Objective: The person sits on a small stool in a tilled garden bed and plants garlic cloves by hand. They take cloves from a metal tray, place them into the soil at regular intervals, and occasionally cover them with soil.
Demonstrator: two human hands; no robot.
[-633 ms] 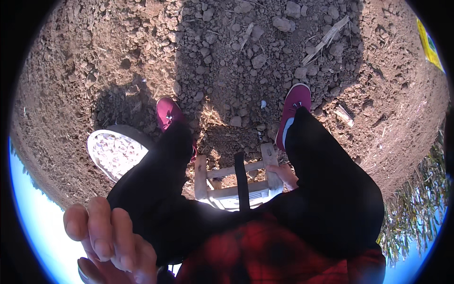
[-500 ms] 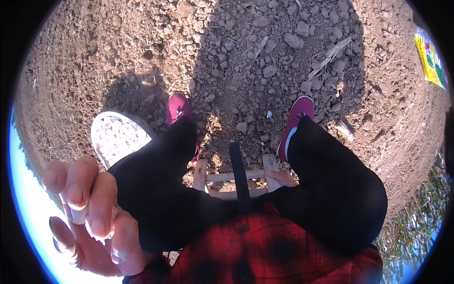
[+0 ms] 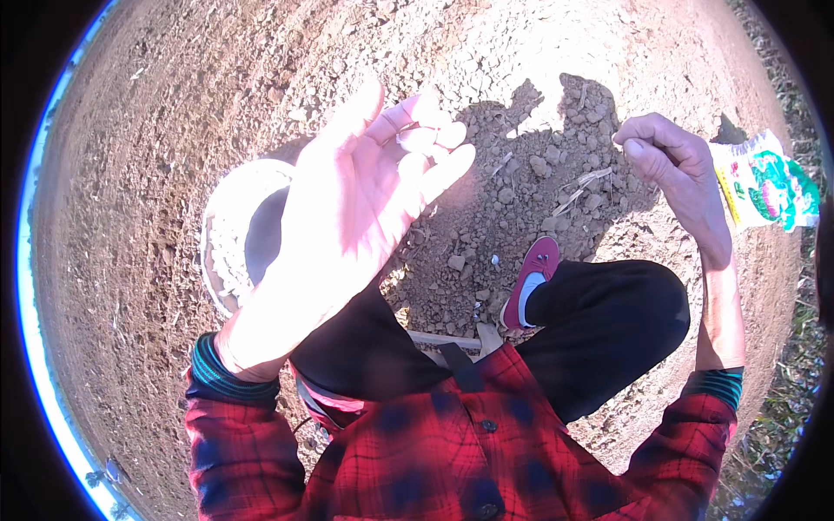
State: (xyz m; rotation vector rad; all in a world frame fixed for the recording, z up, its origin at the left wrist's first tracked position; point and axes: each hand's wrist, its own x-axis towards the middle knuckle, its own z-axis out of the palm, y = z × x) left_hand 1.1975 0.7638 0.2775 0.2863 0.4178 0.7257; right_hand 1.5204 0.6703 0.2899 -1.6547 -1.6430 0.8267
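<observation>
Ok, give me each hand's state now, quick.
Left hand: open, palm up, small pale bits at the fingertips.
Right hand: fingers pinched shut; what it holds, if anything, cannot be told.

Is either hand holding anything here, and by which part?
The left hand lies open, with small pale pieces resting at its fingertips. The right hand is pinched shut; whether it holds anything cannot be told.

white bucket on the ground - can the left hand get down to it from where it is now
Probably yes. The left hand is raised, palm open, holding small pale pieces at its fingertips, right above the white bucket. Nothing lies between them; the bucket's open top faces up beside the person's left knee, so lowering the arm should reach it.
</observation>
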